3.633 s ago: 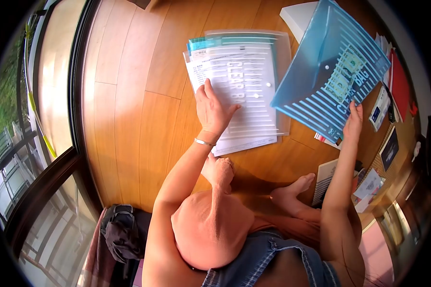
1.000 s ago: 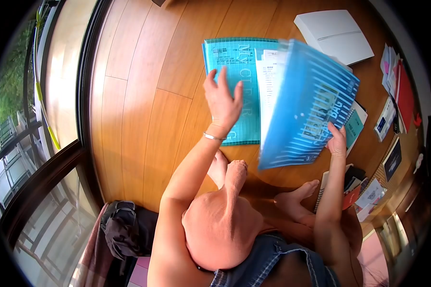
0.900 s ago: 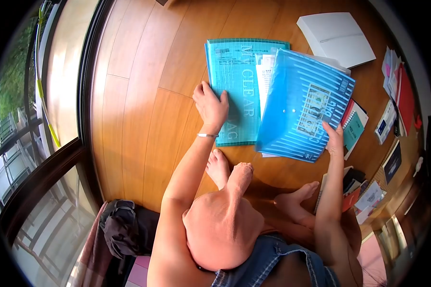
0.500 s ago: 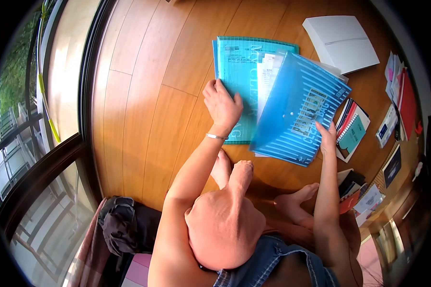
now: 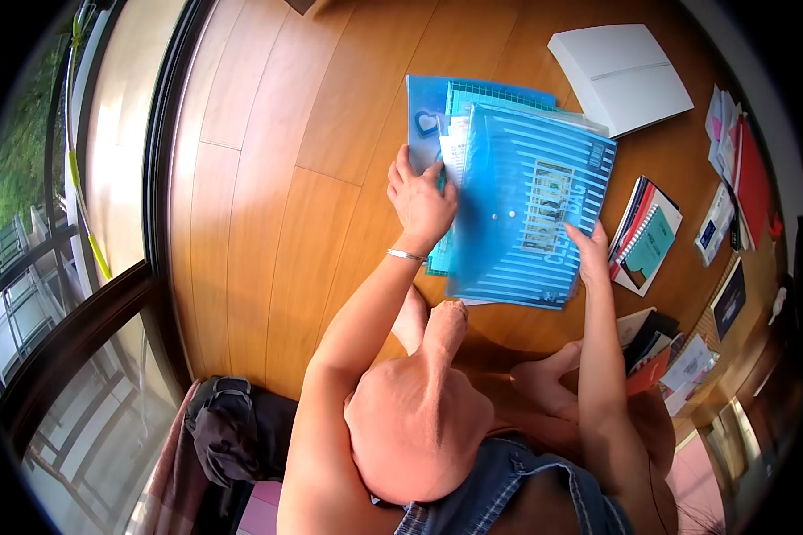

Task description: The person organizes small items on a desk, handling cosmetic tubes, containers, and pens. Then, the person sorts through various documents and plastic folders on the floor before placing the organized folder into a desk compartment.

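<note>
My right hand (image 5: 591, 253) grips the lower right edge of a translucent blue striped folder (image 5: 500, 178), thumb on top and the other fingers mostly hidden below. Papers and a teal grid folder (image 5: 509, 96) lie partly under it, and a plain white strip of paper (image 5: 457, 147) shows at its left. Beneath these is another blue folder with a heart print (image 5: 424, 100). My left hand (image 5: 424, 205), wearing a bracelet, rests with its fingers apart on the left side of the stack, over the lower blue folder and the teal folder's edge.
A white box (image 5: 625, 78) sits at the upper right of the wooden floor (image 5: 303, 223). Right of the folders lie notebooks (image 5: 649, 241), a red folder (image 5: 752, 183) and a small white package (image 5: 714, 225). A dark bag (image 5: 232, 432) is at the lower left, beside the window.
The striped folder has come down from its raised position and moved left over the stack. The teal folder has shifted right, exposing the heart-print folder. My left hand has moved onto the stack's left side.
</note>
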`<state>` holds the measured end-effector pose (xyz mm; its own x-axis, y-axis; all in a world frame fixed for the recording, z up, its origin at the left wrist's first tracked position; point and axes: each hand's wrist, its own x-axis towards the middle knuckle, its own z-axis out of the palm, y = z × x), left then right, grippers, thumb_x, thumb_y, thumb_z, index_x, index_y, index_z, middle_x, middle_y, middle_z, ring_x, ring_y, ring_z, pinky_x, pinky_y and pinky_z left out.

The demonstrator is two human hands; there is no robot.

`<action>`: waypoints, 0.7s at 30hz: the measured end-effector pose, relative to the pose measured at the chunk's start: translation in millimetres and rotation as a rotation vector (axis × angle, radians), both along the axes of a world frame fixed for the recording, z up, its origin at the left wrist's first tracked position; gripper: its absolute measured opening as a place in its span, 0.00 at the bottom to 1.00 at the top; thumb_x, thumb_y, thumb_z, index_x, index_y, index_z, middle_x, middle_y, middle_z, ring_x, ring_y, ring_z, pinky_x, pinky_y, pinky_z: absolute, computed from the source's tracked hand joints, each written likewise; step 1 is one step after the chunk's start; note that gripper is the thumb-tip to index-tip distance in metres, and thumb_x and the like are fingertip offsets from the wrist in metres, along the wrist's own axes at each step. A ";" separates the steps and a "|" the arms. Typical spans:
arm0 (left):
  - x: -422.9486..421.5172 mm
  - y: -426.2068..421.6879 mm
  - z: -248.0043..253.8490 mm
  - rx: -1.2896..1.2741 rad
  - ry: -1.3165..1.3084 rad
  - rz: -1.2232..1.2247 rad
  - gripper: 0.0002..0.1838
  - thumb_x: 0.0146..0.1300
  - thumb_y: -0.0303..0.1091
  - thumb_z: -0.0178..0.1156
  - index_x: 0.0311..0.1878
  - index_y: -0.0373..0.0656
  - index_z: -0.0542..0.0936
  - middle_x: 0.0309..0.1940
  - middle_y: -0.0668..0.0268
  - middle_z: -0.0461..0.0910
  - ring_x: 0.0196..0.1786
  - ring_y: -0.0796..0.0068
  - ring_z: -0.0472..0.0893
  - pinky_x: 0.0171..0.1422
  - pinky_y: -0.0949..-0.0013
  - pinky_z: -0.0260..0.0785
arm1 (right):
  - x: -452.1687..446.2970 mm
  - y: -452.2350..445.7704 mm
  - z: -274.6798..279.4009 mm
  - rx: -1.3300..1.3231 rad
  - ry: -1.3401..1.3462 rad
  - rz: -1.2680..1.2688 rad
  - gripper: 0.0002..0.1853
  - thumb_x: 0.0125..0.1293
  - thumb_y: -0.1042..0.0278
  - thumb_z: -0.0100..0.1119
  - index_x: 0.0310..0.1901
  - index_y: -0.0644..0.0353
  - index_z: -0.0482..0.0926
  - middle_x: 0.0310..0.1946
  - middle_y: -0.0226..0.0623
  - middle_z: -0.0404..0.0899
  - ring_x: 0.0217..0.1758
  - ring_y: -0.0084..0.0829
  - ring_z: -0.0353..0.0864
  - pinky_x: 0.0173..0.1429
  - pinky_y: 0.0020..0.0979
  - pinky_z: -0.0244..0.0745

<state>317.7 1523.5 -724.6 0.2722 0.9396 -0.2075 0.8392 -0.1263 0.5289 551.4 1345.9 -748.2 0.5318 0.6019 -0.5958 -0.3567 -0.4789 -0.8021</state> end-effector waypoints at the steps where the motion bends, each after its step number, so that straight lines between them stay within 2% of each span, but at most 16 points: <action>1: -0.6 -1.4 -0.6 0.032 0.027 -0.019 0.18 0.48 0.37 0.59 0.45 0.47 0.80 0.63 0.47 0.54 0.64 0.48 0.54 0.63 0.51 0.49 | -0.6 -0.5 -0.7 0.007 0.002 -0.011 0.18 0.54 0.78 0.59 0.48 0.64 0.71 0.41 0.33 0.77 0.41 0.23 0.76 0.47 0.25 0.70; 4: -2.3 -6.5 0.6 0.164 0.064 -0.129 0.19 0.48 0.35 0.59 0.46 0.46 0.79 0.64 0.47 0.53 0.65 0.48 0.53 0.64 0.51 0.47 | -4.0 -0.3 2.0 0.019 0.007 -0.035 0.18 0.54 0.79 0.59 0.48 0.64 0.72 0.41 0.33 0.77 0.41 0.23 0.76 0.47 0.25 0.70; 7: -3.9 -11.3 1.9 0.176 0.066 -0.192 0.19 0.47 0.34 0.59 0.46 0.45 0.78 0.64 0.47 0.53 0.65 0.47 0.53 0.64 0.51 0.47 | -6.1 -1.7 3.1 0.032 0.018 -0.063 0.17 0.54 0.79 0.59 0.48 0.63 0.72 0.41 0.33 0.77 0.41 0.23 0.76 0.47 0.24 0.70; 11: -4.6 -14.8 2.2 0.177 0.002 -0.232 0.21 0.46 0.32 0.59 0.47 0.40 0.76 0.64 0.44 0.52 0.65 0.45 0.52 0.64 0.49 0.45 | -3.0 -10.4 -0.8 0.050 0.059 -0.102 0.16 0.56 0.79 0.58 0.47 0.63 0.73 0.41 0.32 0.77 0.41 0.23 0.76 0.46 0.24 0.71; 14: -4.6 -15.0 0.6 0.190 -0.034 -0.196 0.20 0.46 0.32 0.59 0.46 0.40 0.76 0.62 0.46 0.56 0.63 0.45 0.55 0.63 0.49 0.48 | -1.7 -13.1 -1.5 0.037 0.093 -0.147 0.16 0.57 0.78 0.57 0.48 0.63 0.73 0.42 0.33 0.77 0.42 0.23 0.76 0.48 0.24 0.70; 16: -3.1 -12.1 2.3 0.153 -0.080 -0.107 0.15 0.48 0.33 0.60 0.42 0.42 0.78 0.55 0.52 0.65 0.59 0.52 0.61 0.59 0.55 0.56 | -1.7 -15.6 -2.6 0.049 0.122 -0.171 0.16 0.57 0.79 0.57 0.48 0.63 0.73 0.43 0.32 0.77 0.44 0.24 0.75 0.49 0.25 0.69; 17: -2.6 -8.7 2.6 0.154 -0.083 -0.108 0.15 0.48 0.33 0.60 0.42 0.42 0.78 0.55 0.52 0.65 0.59 0.52 0.61 0.59 0.55 0.56 | -1.5 -17.1 -2.9 0.060 0.150 -0.193 0.16 0.58 0.79 0.56 0.49 0.63 0.73 0.44 0.32 0.76 0.45 0.24 0.75 0.51 0.25 0.68; 19: -0.8 0.4 4.8 -0.054 -0.400 -0.092 0.12 0.52 0.31 0.59 0.40 0.40 0.77 0.45 0.57 0.72 0.49 0.62 0.71 0.51 0.64 0.64 | -0.8 -22.6 -4.7 0.077 0.216 -0.217 0.16 0.58 0.79 0.55 0.50 0.63 0.72 0.46 0.33 0.75 0.47 0.25 0.74 0.53 0.26 0.68; 20: 5.2 0.5 6.3 -0.347 -0.499 0.034 0.10 0.58 0.32 0.56 0.41 0.38 0.74 0.38 0.63 0.75 0.40 0.74 0.75 0.43 0.73 0.68 | 0.0 -26.1 -5.3 0.094 0.285 -0.237 0.17 0.59 0.80 0.54 0.51 0.63 0.71 0.47 0.33 0.74 0.49 0.26 0.73 0.54 0.28 0.67; 21: 8.3 0.0 8.1 -0.348 -0.499 0.028 0.10 0.58 0.32 0.56 0.41 0.38 0.74 0.38 0.63 0.75 0.40 0.74 0.75 0.43 0.73 0.68 | -0.3 -27.8 -4.4 0.096 0.283 -0.242 0.17 0.59 0.80 0.54 0.51 0.63 0.71 0.47 0.33 0.74 0.49 0.26 0.73 0.54 0.28 0.67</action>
